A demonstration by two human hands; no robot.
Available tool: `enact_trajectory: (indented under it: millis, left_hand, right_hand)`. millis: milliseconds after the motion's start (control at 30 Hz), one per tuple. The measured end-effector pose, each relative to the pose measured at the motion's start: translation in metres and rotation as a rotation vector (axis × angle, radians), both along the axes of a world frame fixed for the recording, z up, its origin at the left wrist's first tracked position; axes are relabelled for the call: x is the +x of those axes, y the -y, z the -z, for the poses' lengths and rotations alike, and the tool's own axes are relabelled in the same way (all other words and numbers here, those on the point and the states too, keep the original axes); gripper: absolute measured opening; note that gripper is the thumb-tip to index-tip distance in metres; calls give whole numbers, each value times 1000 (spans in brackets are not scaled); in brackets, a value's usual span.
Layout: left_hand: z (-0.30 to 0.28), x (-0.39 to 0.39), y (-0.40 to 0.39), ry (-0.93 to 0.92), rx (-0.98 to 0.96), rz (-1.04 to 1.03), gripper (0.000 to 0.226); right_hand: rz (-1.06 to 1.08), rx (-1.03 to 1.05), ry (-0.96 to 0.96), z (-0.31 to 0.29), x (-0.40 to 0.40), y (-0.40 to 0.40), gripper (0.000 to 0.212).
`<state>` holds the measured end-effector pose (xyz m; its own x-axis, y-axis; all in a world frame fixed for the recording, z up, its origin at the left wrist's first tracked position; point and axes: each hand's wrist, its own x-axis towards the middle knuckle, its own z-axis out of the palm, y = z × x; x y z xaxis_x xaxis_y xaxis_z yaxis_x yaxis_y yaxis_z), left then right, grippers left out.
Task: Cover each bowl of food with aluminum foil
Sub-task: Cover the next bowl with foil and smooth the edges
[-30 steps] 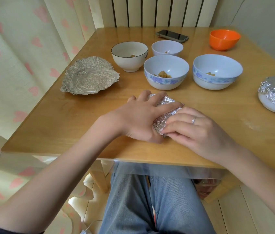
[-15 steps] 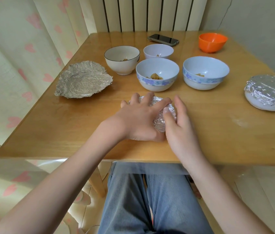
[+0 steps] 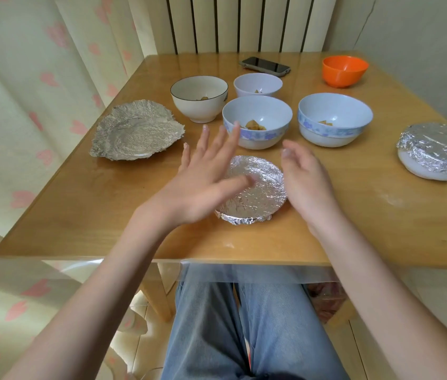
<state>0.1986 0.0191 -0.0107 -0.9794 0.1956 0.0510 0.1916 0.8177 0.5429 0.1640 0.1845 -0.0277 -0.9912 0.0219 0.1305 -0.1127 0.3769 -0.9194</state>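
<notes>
While both hands are hovering with fingers spread and nothing in them, the left hand [image 3: 203, 185] is hanging over the left part of the near foil-covered bowl [image 3: 255, 193] and the right hand [image 3: 307, 185] is sitting just beside its right rim; whether either is touching the foil is not clear. That bowl is standing close to the near edge of the table [image 3: 79, 204], about midway along it, and its foil is looking tucked under the rim all round.

What could be going wrong from here, I judge: the thin foil could be tearing or springing loose if it is being pressed or nudged again, and a careless reach toward the open bowls could be knocking the blue-patterned bowl [image 3: 256, 122] just behind the fingertips.

Counting: two bowls are sitting covered, this one and another covered bowl [image 3: 439, 152] at the right edge. Five are lying open: the black-rimmed bowl [image 3: 199, 98], a small white bowl [image 3: 258, 85], two blue-patterned ones including the right one [image 3: 334, 119], and an orange bowl [image 3: 344, 70] toward the far right corner. One loose crumpled foil sheet [image 3: 135, 131] is waiting near the left edge, and one phone [image 3: 264, 66] by the far edge.
</notes>
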Motion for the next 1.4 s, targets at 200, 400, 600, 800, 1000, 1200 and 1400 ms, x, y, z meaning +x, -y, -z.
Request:
enact_trajectory:
  millis: [200, 400, 600, 800, 1000, 1200, 1400]
  left_hand:
    - [30, -7, -11, -144, 717, -325, 54]
    - [35, -8, -22, -197, 686, -391, 43]
    - [32, -9, -25, -184, 732, -412, 57]
    - [35, -11, -24, -173, 742, -402, 57]
    - [31, -24, -4, -11, 997, -367, 51]
    - [30, -25, -19, 35, 1041, -335, 49]
    - [32, -13, -28, -127, 952, -609, 47]
  right_hand:
    - [-206, 20, -24, 8, -15, 15, 30]
    - [-170, -1, -13, 18, -21, 18, 28]
    - [-119, -55, 68, 16, -23, 20, 29]
    - [-143, -223, 179, 12, -18, 20, 31]
    - [29, -298, 169, 3, -5, 4, 36]
    - [124, -428, 207, 4, 13, 31, 35]
    - [-12, -297, 338, -3, -18, 33, 45]
